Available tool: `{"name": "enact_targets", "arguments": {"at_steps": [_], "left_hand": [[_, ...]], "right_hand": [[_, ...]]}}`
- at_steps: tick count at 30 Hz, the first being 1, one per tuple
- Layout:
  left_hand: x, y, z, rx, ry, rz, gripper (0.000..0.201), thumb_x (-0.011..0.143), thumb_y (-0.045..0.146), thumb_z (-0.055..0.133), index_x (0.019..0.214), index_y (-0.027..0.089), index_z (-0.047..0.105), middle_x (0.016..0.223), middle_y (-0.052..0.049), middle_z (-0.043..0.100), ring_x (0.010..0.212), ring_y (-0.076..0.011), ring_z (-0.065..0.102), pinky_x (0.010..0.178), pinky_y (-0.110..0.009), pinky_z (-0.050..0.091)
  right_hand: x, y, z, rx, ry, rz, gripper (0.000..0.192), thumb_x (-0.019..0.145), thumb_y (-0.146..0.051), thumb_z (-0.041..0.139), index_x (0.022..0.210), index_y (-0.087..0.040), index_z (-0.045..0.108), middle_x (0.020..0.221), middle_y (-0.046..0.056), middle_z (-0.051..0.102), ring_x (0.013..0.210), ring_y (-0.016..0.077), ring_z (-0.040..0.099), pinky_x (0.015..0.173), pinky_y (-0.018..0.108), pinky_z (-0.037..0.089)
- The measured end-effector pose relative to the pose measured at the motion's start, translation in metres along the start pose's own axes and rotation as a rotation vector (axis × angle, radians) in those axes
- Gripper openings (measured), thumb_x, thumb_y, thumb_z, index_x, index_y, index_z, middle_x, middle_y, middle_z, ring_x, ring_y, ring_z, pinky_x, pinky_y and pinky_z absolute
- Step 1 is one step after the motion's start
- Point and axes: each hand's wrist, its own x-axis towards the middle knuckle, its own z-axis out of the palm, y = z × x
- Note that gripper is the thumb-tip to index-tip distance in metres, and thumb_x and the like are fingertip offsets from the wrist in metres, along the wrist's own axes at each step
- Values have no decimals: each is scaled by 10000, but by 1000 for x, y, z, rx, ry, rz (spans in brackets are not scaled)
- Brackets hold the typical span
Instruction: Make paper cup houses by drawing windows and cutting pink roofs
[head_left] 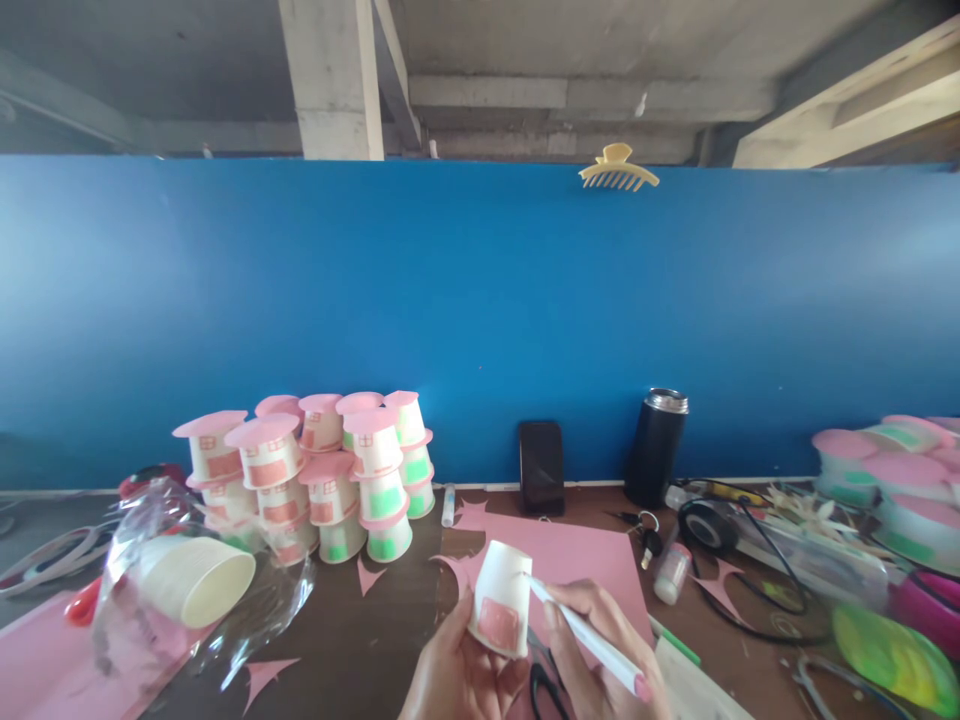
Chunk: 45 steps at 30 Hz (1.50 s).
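At the near edge of the table, your left hand grips an upturned paper cup, fingers curled around its lower rim, thumb at the side; the cup sits tilted, its base uppermost. A pink door patch is already on the cup's front wall, just above your fingertips. Your right hand pinches a white pen between thumb and forefinger, the tip touching the cup's upper right side, so the drawing stage looks to be under way. No pink roof disc is on this cup yet, and no window shows on the visible face, which suggests it is roughly midway. Beneath your hands lies a pink paper sheet with cut-out scraps around it, and black scissors rest partly hidden between your wrists. To your left, a clear plastic bag holds a stack of plain cups, work seemingly left to do. Farther back stands a pile of finished cup houses with pink roofs and pink or green doors. Against the blue partition lean a phone and a dark flask.
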Motion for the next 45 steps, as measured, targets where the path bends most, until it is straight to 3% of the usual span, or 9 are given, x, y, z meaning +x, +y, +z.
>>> {"name": "enact_targets", "arguments": {"at_steps": [45], "left_hand": [[1,-1,-1,45,10,1,333,853,337,602,1033,57,600,785,-110,716,705,-222,671,619,-315,512]], "right_hand": [[-3,3,0,-15,-42,12,111,915,-205,520,1000,-237,583,786,3,625,690,147,644,655,229,499]]}}
